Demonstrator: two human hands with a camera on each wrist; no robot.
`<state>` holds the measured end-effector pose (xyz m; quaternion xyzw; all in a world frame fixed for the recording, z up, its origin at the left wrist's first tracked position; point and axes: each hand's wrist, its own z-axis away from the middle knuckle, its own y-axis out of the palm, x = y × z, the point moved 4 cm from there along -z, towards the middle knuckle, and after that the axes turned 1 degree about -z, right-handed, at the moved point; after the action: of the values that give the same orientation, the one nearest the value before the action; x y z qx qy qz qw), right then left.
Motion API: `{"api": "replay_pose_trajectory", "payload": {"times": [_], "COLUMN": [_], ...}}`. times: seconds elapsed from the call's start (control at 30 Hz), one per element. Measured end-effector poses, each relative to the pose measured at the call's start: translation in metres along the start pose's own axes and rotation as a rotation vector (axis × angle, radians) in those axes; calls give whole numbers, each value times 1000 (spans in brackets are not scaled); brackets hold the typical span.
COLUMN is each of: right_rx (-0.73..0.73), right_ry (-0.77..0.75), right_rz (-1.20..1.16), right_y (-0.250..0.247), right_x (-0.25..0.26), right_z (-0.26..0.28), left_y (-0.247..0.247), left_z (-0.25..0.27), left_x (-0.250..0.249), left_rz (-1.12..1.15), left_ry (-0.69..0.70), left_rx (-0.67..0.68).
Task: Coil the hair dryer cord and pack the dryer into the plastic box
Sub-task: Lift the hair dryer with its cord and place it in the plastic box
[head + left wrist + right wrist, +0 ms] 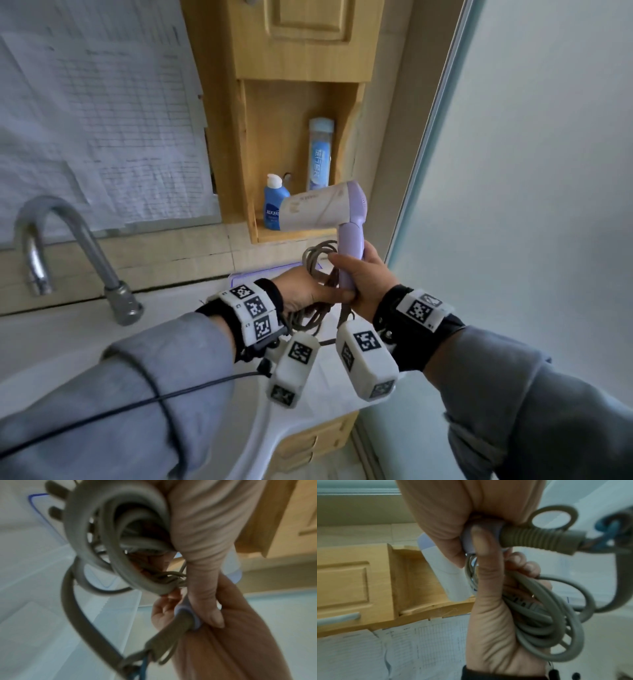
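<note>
Grey sleeves and banded wrists fill the bottom of the head view. Above them the right hand (363,281) wraps its fingers round the lilac handle of the hair dryer (329,212), holding it upright with the pale barrel pointing left toward the wooden wall cabinet (294,68). Left hand (305,291) sits just beside it, closed round the coiled grey cord (317,253), its thumb reaching across to touch the bottom of the handle. Both hands hover over the white desk (85,329); directly behind them lies a clear plastic box (236,277) with a blue-edged rim, mostly hidden. On the cabinet's open shelf stand a blue bottle (272,205) and a tall blue tube (320,154). A chrome faucet (61,246) curves up at the left, with gridded paper sheets (102,120) on the wall behind.

From the left wrist, the cord (109,534) loops close to the lens, blurred, gathered in the left hand (205,534); its ribbed end enters the lilac handle base held by the right hand (240,615). The box's blue rim (34,504) shows behind.

From the right wrist, the left hand (491,615) clasps several turns of cord (547,622), thumb pressed on the handle base, while the right hand (462,507) grips that handle from above.
</note>
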<state>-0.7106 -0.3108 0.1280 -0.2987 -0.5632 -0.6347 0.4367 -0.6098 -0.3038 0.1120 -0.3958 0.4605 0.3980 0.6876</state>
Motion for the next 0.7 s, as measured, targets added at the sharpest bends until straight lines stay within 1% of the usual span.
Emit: {"api": "replay_pose_trajectory", "payload": {"times": [0.1, 0.17, 0.27, 0.37, 0.43, 0.57, 0.7], "right_rx": [-73, -93, -70, -26, -17, 17, 72], "right_ry": [44, 80, 160, 276, 344, 443, 624], "right_rz": [150, 228, 297, 461, 535, 591, 636], "right_y": [-18, -29, -41, -49, -56, -62, -70], "right_x": [-1, -4, -14, -23, -25, -26, -34], "right_z": [-5, -8, -9, -10, -10, -9, -7], "left_y": [-3, -4, 4, 11, 16, 25, 34], "left_z": [-7, -9, -7, -8, -11, -22, -26], "left_x": [14, 28, 45, 55, 59, 71, 82], "left_rz": [80, 140, 201, 316, 332, 349, 353], "left_ry": [-70, -125, -199, -263, -300, -392, -488], "left_rx": [-154, -237, -325, -411, -460, -457, -412]}}
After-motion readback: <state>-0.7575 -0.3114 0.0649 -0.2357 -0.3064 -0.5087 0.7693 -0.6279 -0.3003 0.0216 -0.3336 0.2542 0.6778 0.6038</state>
